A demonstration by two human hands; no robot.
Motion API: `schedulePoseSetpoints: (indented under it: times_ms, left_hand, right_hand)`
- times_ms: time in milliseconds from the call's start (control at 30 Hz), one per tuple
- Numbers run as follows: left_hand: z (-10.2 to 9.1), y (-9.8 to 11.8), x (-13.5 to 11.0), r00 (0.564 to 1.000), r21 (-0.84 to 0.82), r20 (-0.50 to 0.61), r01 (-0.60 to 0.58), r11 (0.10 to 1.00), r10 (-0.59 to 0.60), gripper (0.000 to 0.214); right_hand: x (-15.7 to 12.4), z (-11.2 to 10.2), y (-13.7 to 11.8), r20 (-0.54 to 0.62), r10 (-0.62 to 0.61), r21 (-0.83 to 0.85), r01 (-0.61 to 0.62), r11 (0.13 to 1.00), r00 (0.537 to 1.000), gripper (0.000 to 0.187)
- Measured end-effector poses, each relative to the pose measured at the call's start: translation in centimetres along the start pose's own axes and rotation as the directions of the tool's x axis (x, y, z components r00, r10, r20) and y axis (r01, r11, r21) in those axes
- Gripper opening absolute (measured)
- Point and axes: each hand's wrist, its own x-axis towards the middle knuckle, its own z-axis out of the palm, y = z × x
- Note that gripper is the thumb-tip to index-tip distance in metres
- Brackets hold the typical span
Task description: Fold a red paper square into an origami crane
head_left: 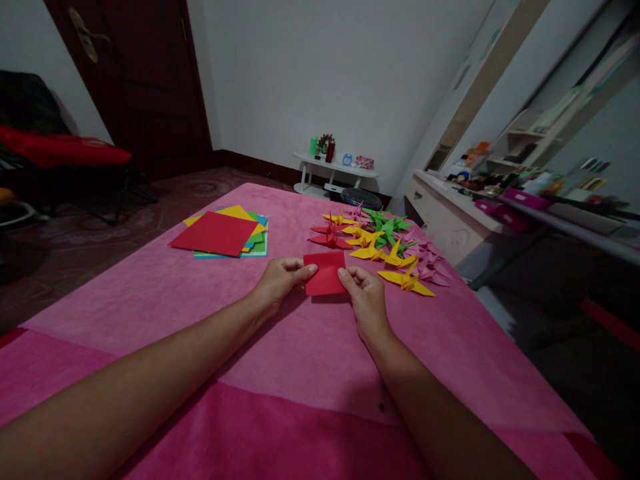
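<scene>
A small red square of folded paper [326,275] is held up between my two hands, just above the pink cloth. My left hand [284,280] pinches its left edge, thumb on top. At the right edge, my right hand [367,293] grips it the same way, the thumb on the near face. Beyond my hands to the right lies a group of folded paper cranes in yellow [407,280], red [330,239], green [387,227] and pink [430,260]. Left of them rests a loose pile of coloured paper sheets, a red sheet [215,233] uppermost.
The pink cloth [175,327] covers the surface before me. At the right stands a pale dresser [445,207] crowded with bottles and small items. A low white shelf [335,165] is against the far wall; a red chair [65,157] and dark door [135,80] are left.
</scene>
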Motion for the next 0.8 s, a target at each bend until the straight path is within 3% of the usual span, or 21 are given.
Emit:
schedulePoseSetpoints:
  times_ms: [233,367,433,567,667,733,800]
  left_hand:
    - [0.3,0.6,-0.4,0.996,0.040,-0.004,-0.088,0.995,0.088,0.029]
    - [-0.3,0.7,-0.1,1.000,0.128,-0.007,0.005,0.992,-0.005,0.024]
    - [-0.3,1.0,0.0,0.998,0.218,0.058,0.015,0.976,-0.028,0.025]
    - [0.2,1.6,-0.4,0.965,0.381,0.248,-0.179,0.907,0.086,0.035]
    - [0.7,1.7,-0.9,0.936,0.537,0.301,-0.326,0.778,0.185,0.036]
    - [0.8,1.6,-1.1,0.920,0.584,0.326,-0.376,0.719,0.216,0.035]
    - [0.8,1.4,-1.1,0.917,0.558,0.349,-0.371,0.742,0.196,0.036]
  right_hand:
    - [0.1,-0.3,-0.1,-0.009,-0.065,-0.101,0.064,0.993,0.998,0.017]
    - [0.1,-0.6,-0.2,-0.088,-0.077,-0.090,0.070,0.994,0.993,0.015]
    - [0.2,-0.7,-0.4,-0.081,-0.060,-0.099,0.052,0.994,0.995,0.013]
    - [0.0,-0.7,-1.1,0.098,0.019,-0.148,-0.005,0.989,0.995,0.014]
    - [-0.4,-0.1,-1.7,0.219,0.055,-0.202,-0.010,0.979,0.974,0.017]
    - [-0.7,0.2,-2.0,0.260,0.064,-0.207,-0.009,0.978,0.964,0.017]
    - [-0.9,0.5,-2.2,0.285,0.074,-0.198,-0.017,0.980,0.956,0.016]
